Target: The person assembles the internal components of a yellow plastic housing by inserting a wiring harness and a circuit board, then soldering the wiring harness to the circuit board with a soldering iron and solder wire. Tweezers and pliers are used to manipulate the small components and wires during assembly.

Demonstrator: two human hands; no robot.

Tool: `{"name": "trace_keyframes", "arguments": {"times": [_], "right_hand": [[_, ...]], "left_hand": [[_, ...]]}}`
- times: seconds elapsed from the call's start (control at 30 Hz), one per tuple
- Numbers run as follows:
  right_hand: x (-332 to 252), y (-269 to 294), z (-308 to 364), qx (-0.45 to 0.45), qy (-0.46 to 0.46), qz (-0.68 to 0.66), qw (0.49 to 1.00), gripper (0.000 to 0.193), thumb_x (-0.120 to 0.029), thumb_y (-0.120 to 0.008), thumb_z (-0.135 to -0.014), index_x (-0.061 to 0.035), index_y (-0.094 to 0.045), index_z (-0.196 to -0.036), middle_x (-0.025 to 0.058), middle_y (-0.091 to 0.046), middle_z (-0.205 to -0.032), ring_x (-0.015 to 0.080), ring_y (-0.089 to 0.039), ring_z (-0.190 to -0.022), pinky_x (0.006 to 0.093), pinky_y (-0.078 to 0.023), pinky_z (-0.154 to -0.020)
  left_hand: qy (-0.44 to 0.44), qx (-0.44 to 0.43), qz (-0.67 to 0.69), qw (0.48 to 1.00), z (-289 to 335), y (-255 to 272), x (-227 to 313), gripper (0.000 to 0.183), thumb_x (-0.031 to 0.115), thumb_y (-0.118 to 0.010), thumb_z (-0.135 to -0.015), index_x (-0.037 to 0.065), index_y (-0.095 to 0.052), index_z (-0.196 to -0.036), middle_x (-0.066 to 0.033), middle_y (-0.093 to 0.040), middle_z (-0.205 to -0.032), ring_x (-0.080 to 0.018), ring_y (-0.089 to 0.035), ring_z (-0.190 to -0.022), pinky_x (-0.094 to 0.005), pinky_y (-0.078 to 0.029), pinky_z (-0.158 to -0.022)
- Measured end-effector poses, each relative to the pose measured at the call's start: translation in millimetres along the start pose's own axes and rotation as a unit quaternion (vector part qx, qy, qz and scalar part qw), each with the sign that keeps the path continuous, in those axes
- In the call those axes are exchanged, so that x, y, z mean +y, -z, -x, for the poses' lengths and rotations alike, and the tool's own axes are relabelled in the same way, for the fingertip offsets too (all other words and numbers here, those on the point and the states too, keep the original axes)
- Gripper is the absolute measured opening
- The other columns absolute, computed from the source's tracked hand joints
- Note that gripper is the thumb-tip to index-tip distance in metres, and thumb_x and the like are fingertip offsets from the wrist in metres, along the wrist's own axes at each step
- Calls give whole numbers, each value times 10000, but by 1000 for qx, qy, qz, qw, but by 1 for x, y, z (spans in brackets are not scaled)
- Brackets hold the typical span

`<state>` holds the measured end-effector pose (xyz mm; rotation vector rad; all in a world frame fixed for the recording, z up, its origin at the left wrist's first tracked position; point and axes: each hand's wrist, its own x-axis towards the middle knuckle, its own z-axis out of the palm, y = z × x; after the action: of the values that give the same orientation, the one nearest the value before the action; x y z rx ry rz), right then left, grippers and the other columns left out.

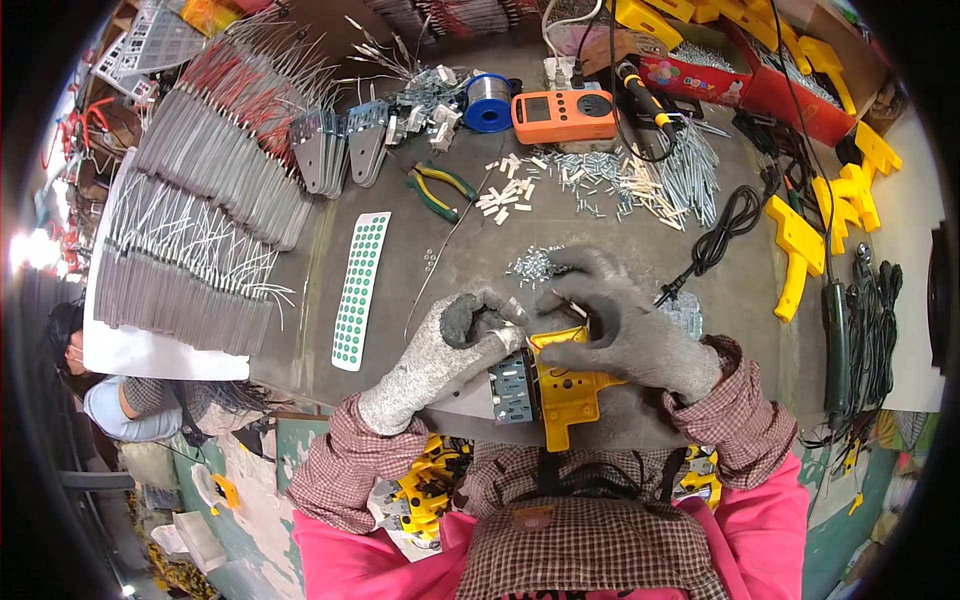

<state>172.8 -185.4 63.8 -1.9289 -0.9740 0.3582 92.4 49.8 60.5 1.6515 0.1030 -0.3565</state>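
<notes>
My gloved left hand is closed, with its thumb and forefinger pressed together near a thin wire; whatever they pinch is too small to name. Over the upper end of a yellow plastic housing hovers my gloved right hand. Its thumb lies across the housing while its other fingers curl beyond, partly blurred. A short pale piece shows near those fingers; its hold is unclear. Beside the housing, on its left, lies a dark slotted metal plate. Small screws are heaped just past both hands.
Pale small blocks, long screws, green-handled pliers, an orange multimeter and a solder spool sit farther back. Wired grey strips pile up left. A sticker sheet lies nearer. Yellow housings and cables are right.
</notes>
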Motion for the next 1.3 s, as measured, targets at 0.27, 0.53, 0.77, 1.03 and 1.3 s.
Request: {"name": "trace_keyframes", "arguments": {"times": [0.27, 0.53, 0.77, 1.03, 1.3], "right_hand": [[19, -24, -13, -78, 41, -39, 995, 307, -285, -669, -916, -65, -663, -1130, 134, -492, -1331, 301, -486, -1239, 389, -450, -1016], [13, -14, -16, -91, -1, -26, 996, 306, -219, -746, -863, -54, -657, -1105, 141, -493, -1313, 261, -503, -1235, 357, -430, -1035], [-11, 82, -6, 119, -54, -29, 991, 277, -189, -677, -911, -17, -651, -1126, 110, -598, -1171, 230, -560, -1158, 346, -432, -1012], [-9, 18, -141, -48, 103, 67, 991, 355, -246, -537, -994, -62, -547, -1297, 171, -640, -974, 303, -659, -870, 390, -538, -773], [12, 11, -291, -16, 3, 360, 933, 785, -154, -640, -842, -232, -286, -1537, 190, -692, -913, 310, -707, -807, 419, -575, -730]], "left_hand": [[-79, -20, -85, 993, 4, -8, 7, 156, 73, -668, -904, 19, -624, -1044, -9, -632, -954, -62, -592, -885, -241, -503, -767], [-199, 148, -274, 929, -5, -7, -19, 184, 163, -653, -911, -19, -652, -882, -139, -625, -808, -227, -622, -724, -352, -485, -664], [-226, 179, -194, 938, -71, 98, 25, 392, 334, -665, -926, 40, -615, -1179, -89, -666, -1059, -219, -637, -994, -360, -507, -881], [-165, 326, -608, 704, -218, 177, 5, 349, 202, -622, -829, 40, -630, -1138, -209, -654, -1076, -403, -587, -1060, -490, -473, -913], [-143, 294, -605, 725, -182, 157, 47, 314, 168, -610, -819, 7, -659, -1084, -221, -674, -983, -395, -630, -1002, -480, -511, -856]]}}
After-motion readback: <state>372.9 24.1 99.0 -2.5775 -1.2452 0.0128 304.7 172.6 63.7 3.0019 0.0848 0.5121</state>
